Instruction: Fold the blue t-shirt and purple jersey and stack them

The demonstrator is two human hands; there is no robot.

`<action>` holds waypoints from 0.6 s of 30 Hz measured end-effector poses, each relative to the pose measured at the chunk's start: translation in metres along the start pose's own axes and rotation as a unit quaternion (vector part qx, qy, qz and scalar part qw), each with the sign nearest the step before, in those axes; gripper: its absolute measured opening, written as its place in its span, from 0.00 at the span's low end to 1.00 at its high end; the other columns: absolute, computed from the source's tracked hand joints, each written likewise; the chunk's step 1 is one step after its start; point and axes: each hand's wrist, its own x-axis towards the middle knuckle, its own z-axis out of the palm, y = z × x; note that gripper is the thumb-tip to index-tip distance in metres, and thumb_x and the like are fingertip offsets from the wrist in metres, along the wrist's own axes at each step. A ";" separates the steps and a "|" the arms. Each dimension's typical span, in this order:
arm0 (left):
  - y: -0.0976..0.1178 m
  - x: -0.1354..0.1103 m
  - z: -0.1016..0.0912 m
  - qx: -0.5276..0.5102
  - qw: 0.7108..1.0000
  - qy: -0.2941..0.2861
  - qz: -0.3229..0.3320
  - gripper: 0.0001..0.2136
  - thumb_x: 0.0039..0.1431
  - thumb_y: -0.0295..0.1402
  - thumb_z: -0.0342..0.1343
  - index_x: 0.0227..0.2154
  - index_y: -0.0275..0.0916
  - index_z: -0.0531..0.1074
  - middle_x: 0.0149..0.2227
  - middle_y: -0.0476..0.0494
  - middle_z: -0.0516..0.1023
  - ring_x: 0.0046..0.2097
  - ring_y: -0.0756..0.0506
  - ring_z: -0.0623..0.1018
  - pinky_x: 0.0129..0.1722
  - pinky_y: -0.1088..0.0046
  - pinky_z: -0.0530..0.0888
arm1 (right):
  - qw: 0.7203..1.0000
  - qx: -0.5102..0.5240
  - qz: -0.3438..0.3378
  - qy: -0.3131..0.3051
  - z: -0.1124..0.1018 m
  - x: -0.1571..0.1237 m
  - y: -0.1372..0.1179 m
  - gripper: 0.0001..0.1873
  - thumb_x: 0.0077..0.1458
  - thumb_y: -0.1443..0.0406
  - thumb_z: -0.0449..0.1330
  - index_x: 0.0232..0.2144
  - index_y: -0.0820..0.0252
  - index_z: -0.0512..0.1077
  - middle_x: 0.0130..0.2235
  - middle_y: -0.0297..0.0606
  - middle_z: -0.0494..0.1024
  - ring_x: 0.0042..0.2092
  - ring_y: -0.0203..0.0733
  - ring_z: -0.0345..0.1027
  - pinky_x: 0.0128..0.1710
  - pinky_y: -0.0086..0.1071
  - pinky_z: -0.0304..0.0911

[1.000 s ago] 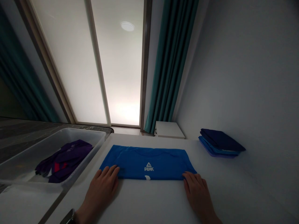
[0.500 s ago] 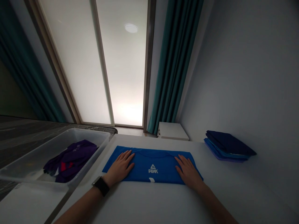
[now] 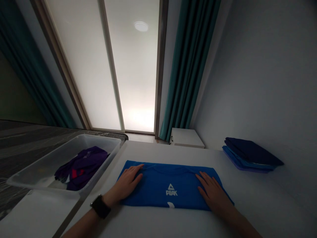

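A blue T-shirt [image 3: 158, 188] with a white PEAK logo lies folded into a wide flat rectangle on the white table [image 3: 148, 223]. My left hand [image 3: 128, 183] rests on its left end, fingers stretched toward the collar edge; a dark watch is on that wrist. On the right end lies my right hand [image 3: 211, 190], palm down with its fingers spread. Neither hand grips the cloth. The neckline shows faintly along the shirt's far edge, between the hands.
At the left, a translucent plastic bin [image 3: 15, 180] holds crumpled purple clothing [image 3: 91, 162] with a red patch. A stack of folded dark and bright blue garments [image 3: 252, 153] sits at the table's right, near the wall. Beyond the table stands a white cabinet [image 3: 187, 137].
The folded shirt and both hands now appear lower and nearer to me. The whole view has shifted slightly to the right. Both hands stay flat on the shirt's ends.
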 end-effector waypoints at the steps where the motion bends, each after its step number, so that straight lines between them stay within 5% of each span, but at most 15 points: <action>1: -0.003 0.006 -0.009 -0.040 0.999 -0.001 -0.010 0.22 0.68 0.40 0.40 0.59 0.38 0.65 0.54 0.38 0.75 0.54 0.41 0.74 0.55 0.61 0.68 | 1.000 -0.001 0.006 0.008 -0.002 0.004 -0.003 0.28 0.65 0.53 0.45 0.62 0.56 0.63 0.63 0.45 0.65 0.64 0.52 0.56 0.63 0.55 0.51; 6: -0.019 0.025 -0.025 -0.141 0.990 0.013 -0.025 0.15 0.64 0.39 0.46 0.44 0.37 0.74 0.40 0.42 0.81 0.43 0.42 0.78 0.45 0.66 0.72 | 0.994 0.033 -0.044 0.093 -0.018 0.039 -0.054 0.22 0.65 0.65 0.43 0.57 0.58 0.68 0.56 0.45 0.72 0.58 0.49 0.64 0.59 0.51 0.57; 13: -0.029 0.014 -0.010 -0.184 0.982 0.042 -0.010 0.11 0.63 0.34 0.48 0.41 0.38 0.74 0.38 0.44 0.80 0.40 0.44 0.77 0.43 0.68 0.72 | 0.971 0.119 -0.206 0.030 -0.042 0.099 -0.175 0.19 0.61 0.75 0.48 0.49 0.57 0.71 0.47 0.41 0.76 0.50 0.45 0.67 0.52 0.42 0.62; 18: -0.031 0.015 -0.011 -0.163 0.986 0.038 -0.009 0.09 0.62 0.33 0.49 0.36 0.39 0.74 0.36 0.45 0.79 0.39 0.45 0.76 0.41 0.69 0.71 | 0.962 0.112 -0.250 -0.014 -0.035 0.127 -0.224 0.14 0.62 0.73 0.51 0.45 0.56 0.72 0.44 0.40 0.75 0.47 0.44 0.66 0.48 0.38 0.61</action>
